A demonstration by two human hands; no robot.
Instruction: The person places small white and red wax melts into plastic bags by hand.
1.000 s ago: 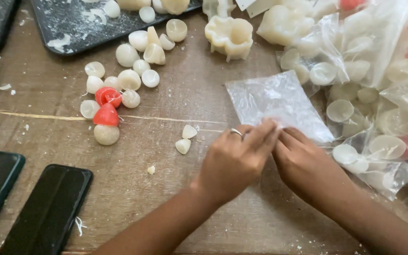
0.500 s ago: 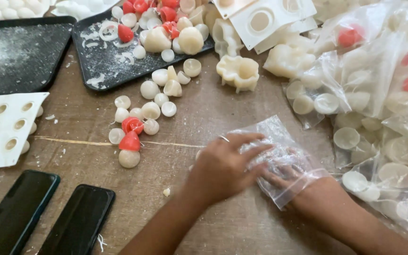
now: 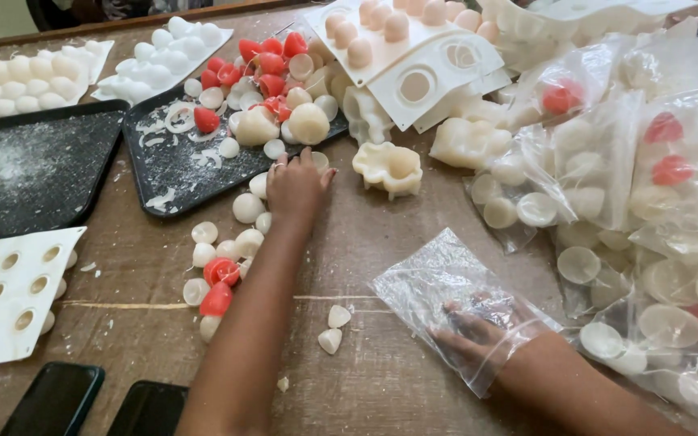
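My left hand point(image 3: 296, 187) reaches forward, palm down with fingers apart, onto loose white round wax pieces point(image 3: 248, 207) beside a black tray point(image 3: 171, 165). It grips nothing that I can see. My right hand point(image 3: 470, 335) is pushed inside a clear plastic bag point(image 3: 438, 274) lying on the wooden table, and its fingers show through the film. Between my arms lie two small white shell-shaped pieces point(image 3: 334, 327). Red and white pieces point(image 3: 220, 274) lie left of my left forearm.
A white flower-shaped wax piece point(image 3: 388, 168) sits right of my left hand. Several filled plastic bags point(image 3: 648, 202) pile up at the right. A second black tray point(image 3: 26, 169) and a white mould point(image 3: 10, 299) lie at left, two dark phones point(image 3: 50, 400) near the front edge.
My left hand has let go of the bag and stretched forward to the loose white pieces. My right hand has slid into the bag. The view has tilted up, showing more of the table's far side.
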